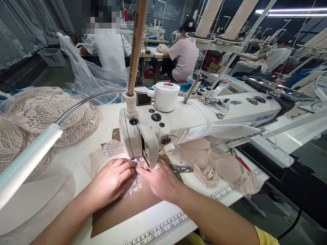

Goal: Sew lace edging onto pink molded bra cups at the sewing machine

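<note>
My left hand (116, 178) lies left of the needle area of a white sewing machine (163, 122), its fingers bent and pressed down on a piece of beige lace fabric (134, 187). Close to it, my right hand (162, 182) pinches the lace's right side just below the machine head. Both sets of fingertips nearly meet under the needle, which is mostly hidden. More lace (112, 149) stretches behind my left hand. Dark thread snips (182, 169) stick out beyond my right hand; whether the hand touches them I cannot tell. Brown sheeting (133, 211) covers the work surface beneath both hands.
Lace bundles (51, 115) are piled at left, beside a lamp tube (30, 160). Beige lace cups (214, 163) and red-handled scissors (242, 163) lie at right. A printed ruler (160, 229) runs along the table front. Two people sit at machines ahead.
</note>
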`<state>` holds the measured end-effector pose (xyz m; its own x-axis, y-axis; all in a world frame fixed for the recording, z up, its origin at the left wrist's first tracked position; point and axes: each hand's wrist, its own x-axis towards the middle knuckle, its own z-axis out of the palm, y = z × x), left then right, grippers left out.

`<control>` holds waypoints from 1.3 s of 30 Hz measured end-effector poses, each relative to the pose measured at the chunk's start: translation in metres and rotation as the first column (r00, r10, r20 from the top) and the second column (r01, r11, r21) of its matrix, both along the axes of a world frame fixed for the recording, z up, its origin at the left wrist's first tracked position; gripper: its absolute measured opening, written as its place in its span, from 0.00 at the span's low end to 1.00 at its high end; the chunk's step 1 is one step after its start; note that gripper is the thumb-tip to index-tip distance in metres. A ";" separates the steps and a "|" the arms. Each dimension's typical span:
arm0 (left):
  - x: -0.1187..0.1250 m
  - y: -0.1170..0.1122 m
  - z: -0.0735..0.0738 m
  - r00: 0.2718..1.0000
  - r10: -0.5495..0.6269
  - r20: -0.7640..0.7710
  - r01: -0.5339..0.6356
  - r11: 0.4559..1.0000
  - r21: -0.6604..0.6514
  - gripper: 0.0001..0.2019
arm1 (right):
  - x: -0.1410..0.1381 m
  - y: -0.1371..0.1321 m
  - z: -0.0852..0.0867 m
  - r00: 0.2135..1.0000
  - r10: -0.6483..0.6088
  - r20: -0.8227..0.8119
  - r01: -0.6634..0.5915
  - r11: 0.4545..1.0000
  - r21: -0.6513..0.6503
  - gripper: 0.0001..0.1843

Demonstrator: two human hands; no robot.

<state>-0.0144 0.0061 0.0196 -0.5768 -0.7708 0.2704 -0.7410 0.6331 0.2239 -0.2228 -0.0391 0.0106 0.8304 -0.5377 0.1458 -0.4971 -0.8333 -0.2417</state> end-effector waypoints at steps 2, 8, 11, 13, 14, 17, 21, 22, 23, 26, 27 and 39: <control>0.000 0.000 -0.001 1.000 -0.010 0.020 0.010 1.000 -0.008 0.10 | 0.001 0.000 0.000 1.000 -0.004 -0.021 0.004 1.000 0.000 0.19; -0.001 0.002 -0.002 0.998 0.014 0.059 -0.014 1.000 0.003 0.12 | -0.001 0.000 -0.002 1.000 -0.017 0.013 0.018 0.999 -0.037 0.16; -0.003 0.002 -0.002 0.998 0.021 0.057 -0.020 1.000 -0.015 0.11 | -0.001 -0.001 -0.002 1.000 -0.001 0.029 0.002 0.999 -0.041 0.17; -0.003 0.002 -0.002 0.998 0.022 0.051 -0.022 1.000 -0.016 0.11 | 0.001 -0.001 -0.001 1.000 0.008 0.009 -0.008 0.999 -0.034 0.17; -0.004 0.002 -0.002 0.999 0.022 0.049 -0.022 1.000 -0.017 0.11 | 0.001 -0.001 -0.001 1.000 0.006 -0.012 -0.006 1.000 -0.030 0.16; -0.004 0.002 -0.001 0.998 0.023 0.053 -0.021 0.999 -0.031 0.11 | 0.004 0.000 0.001 0.996 -0.012 -0.092 0.010 1.000 -0.030 0.15; -0.007 0.002 0.000 0.996 0.052 0.070 -0.049 0.997 -0.055 0.12 | 0.005 0.002 0.002 0.991 -0.036 -0.130 0.030 0.998 -0.048 0.16; -0.008 0.002 0.001 0.995 0.064 0.074 -0.059 0.997 -0.058 0.13 | 0.006 0.002 0.002 0.991 -0.040 -0.124 0.034 0.998 -0.052 0.16; -0.009 0.002 0.001 0.994 0.076 0.078 -0.072 0.996 -0.057 0.13 | 0.006 0.002 0.001 0.992 -0.043 -0.116 0.037 0.998 -0.057 0.15; -0.013 0.002 -0.001 0.990 0.114 0.086 -0.111 0.993 -0.037 0.13 | 0.006 0.001 0.000 0.993 -0.071 -0.096 0.062 0.994 -0.090 0.17; -0.013 0.002 -0.001 0.988 0.126 0.088 -0.124 0.992 -0.029 0.13 | 0.007 0.001 0.000 0.992 -0.084 -0.091 0.075 0.992 -0.104 0.17; -0.003 0.006 0.002 0.985 0.172 -0.012 -0.169 0.977 0.131 0.11 | 0.002 -0.002 0.002 0.987 -0.157 -0.020 0.155 0.985 -0.078 0.18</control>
